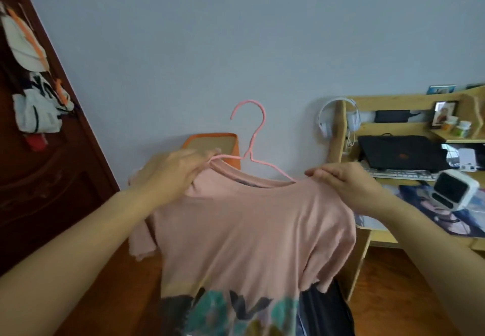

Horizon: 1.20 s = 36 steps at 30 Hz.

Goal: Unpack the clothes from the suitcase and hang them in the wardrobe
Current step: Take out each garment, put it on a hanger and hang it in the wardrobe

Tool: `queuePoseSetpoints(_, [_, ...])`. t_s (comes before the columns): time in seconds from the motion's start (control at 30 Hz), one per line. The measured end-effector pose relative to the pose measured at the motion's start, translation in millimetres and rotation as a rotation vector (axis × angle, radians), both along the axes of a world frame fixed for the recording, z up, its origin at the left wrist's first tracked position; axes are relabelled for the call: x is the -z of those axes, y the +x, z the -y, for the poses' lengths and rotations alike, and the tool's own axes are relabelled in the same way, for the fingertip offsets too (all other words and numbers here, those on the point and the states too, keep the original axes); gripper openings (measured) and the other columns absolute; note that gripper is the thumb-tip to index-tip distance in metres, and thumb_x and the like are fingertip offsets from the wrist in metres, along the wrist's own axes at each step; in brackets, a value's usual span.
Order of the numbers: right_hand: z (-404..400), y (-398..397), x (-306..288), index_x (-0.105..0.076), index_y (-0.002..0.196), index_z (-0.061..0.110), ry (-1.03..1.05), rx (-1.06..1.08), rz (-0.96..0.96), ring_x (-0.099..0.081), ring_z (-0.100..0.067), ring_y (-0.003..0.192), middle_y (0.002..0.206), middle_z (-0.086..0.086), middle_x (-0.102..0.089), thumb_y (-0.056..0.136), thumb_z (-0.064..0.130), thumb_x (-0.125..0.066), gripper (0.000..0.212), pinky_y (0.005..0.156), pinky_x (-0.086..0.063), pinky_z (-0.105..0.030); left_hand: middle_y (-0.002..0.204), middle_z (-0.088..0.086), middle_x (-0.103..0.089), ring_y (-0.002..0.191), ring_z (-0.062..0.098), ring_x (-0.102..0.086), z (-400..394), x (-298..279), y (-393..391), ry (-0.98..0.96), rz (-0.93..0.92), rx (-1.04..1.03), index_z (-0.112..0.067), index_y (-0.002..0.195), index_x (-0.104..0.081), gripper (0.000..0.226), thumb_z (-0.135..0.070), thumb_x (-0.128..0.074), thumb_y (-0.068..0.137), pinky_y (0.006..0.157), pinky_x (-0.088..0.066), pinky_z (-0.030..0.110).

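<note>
Head view shows our left hand pinching the collar of the pink T-shirt together with one arm of the pink wire hanger, fingers curled round both. Our right hand grips the opposite shoulder seam, fingers closed on the cloth where the hanger's other arm goes under it. We hold the shirt up in the air in front of us, its printed hem hanging down and the hook standing free above the neckline. We judge it light, soft and limp, apt to slide off thin wire, so the shoulders are the place to hold. Behind stands a wooden desk with white headphones.
</note>
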State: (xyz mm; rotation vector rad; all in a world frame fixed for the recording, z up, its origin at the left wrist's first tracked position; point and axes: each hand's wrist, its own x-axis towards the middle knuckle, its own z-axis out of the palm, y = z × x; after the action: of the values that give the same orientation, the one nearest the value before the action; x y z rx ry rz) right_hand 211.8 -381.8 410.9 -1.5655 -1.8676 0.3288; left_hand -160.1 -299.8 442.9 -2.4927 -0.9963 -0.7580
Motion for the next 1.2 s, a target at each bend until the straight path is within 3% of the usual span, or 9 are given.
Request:
queuePoseSetpoints(0.13, [12.7,-9.8,-12.3,-0.072,0.116,0.025,0.301,0.083,-0.169,-0.055,0.024,0.100,0.105,0.026,-0.067,0.102,0.024,-0.050,0.026,0.088,-0.043,-0.002,0.096,-0.001,-0.073,0.072,0.028,-0.071,-1.1,10.8,-12.0,0.144,-0.105,-0.050,-0.029,0.127,-0.069,0.040,-0.030,-0.047,0.094,0.051,-0.050,0.031])
queuePoseSetpoints(0.33, [-14.3,-23.3,-10.4,-0.034,0.153,0.028,0.054,-0.017,-0.039,-0.044,-0.005,0.134,0.148,0.010,-0.047,0.103,0.049,-0.038,0.054,0.109,-0.034,-0.028,0.116,0.000,-0.074,0.102,0.030,-0.070,0.8,-9.2,-12.9,-0.055,0.283,-0.122,-0.029,0.125,-0.069,0.043,-0.050,-0.042,0.099,0.079,-0.057,0.044])
queuePoseSetpoints(0.47, [-35.1,-47.0,-13.5,-0.061,0.111,0.016,0.116,-0.085,0.149,-0.062,-0.026,0.099,0.099,-0.002,-0.067,0.106,0.035,-0.038,0.030,0.076,-0.037,-0.028,0.111,-0.005,-0.075,0.102,0.024,-0.069,9.2,-15.5,-4.2,-0.127,0.298,-0.093,-0.035,0.122,-0.067,0.032,-0.044,-0.049,0.098,0.078,-0.055,0.036])
queuePoseSetpoints(0.57, [-42.8,-46.1,-15.5,-0.054,0.087,0.016,0.302,0.052,0.107,-0.060,-0.035,0.078,0.077,-0.005,-0.062,0.105,0.034,-0.041,0.028,0.067,-0.043,-0.042,0.120,-0.002,-0.068,0.110,0.024,-0.063,15.9,-14.3,-17.5,-0.059,0.293,-0.134,-0.031,0.131,-0.060,0.035,-0.042,-0.045,0.102,0.086,-0.050,0.036])
queuePoseSetpoints(0.67, [-49.6,-29.1,-26.4,-0.055,0.083,0.016,0.381,0.149,0.015,-0.059,-0.034,0.075,0.072,-0.001,-0.061,0.105,0.030,-0.046,0.027,0.067,-0.045,-0.043,0.135,0.009,-0.050,0.119,0.024,-0.052,22.8,22.2,-38.6,-0.188,0.636,-0.374,-0.019,0.147,-0.045,0.042,-0.034,-0.041,0.107,0.099,-0.044,0.044])
queuePoseSetpoints(0.8, [-48.2,-13.8,-33.8,-0.057,0.080,0.020,0.396,0.146,0.104,-0.052,-0.024,0.069,0.069,0.010,-0.056,0.103,0.027,-0.050,0.025,0.060,-0.034,-0.036,0.088,0.016,-0.064,0.085,0.033,-0.061,19.3,66.8,-53.2,-0.391,0.999,-0.430,-0.004,0.096,-0.060,0.047,-0.044,-0.037,0.104,0.076,-0.046,0.045])
queuePoseSetpoints(0.9, [-40.5,2.7,-33.7,-0.053,0.075,0.033,0.333,0.133,0.186,-0.051,-0.021,0.066,0.063,0.017,-0.053,0.101,0.030,-0.052,0.026,0.056,-0.035,-0.034,0.074,0.013,-0.060,0.074,0.032,-0.058,7.2,42.5,-91.9,-0.398,0.805,-0.564,-0.009,0.078,-0.059,0.047,-0.051,-0.044,0.094,0.068,-0.044,0.043])
queuePoseSetpoints(1.07, [-39.2,-18.1,-27.1,-0.062,0.084,0.025,0.342,0.087,0.150,-0.055,-0.023,0.070,0.072,0.006,-0.061,0.102,0.032,-0.050,0.022,0.063,-0.044,-0.038,0.126,0.002,-0.061,0.115,0.022,-0.058,21.3,-1.8,-48.8,-0.342,0.442,-0.291,-0.024,0.133,-0.060,0.040,-0.045,-0.052,0.099,0.096,-0.043,0.030])
queuePoseSetpoints(1.2, [-43.0,-45.2,-33.3,-0.068,0.087,0.021,0.344,-0.076,0.118,-0.061,-0.018,0.074,0.076,0.008,-0.067,0.102,0.028,-0.055,0.021,0.068,-0.048,-0.038,0.109,-0.005,-0.061,0.090,0.025,-0.060,46.6,-7.3,12.2,-0.069,0.139,-0.135,-0.041,0.114,-0.040,0.019,-0.035,-0.053,0.102,0.056,-0.035,0.033])
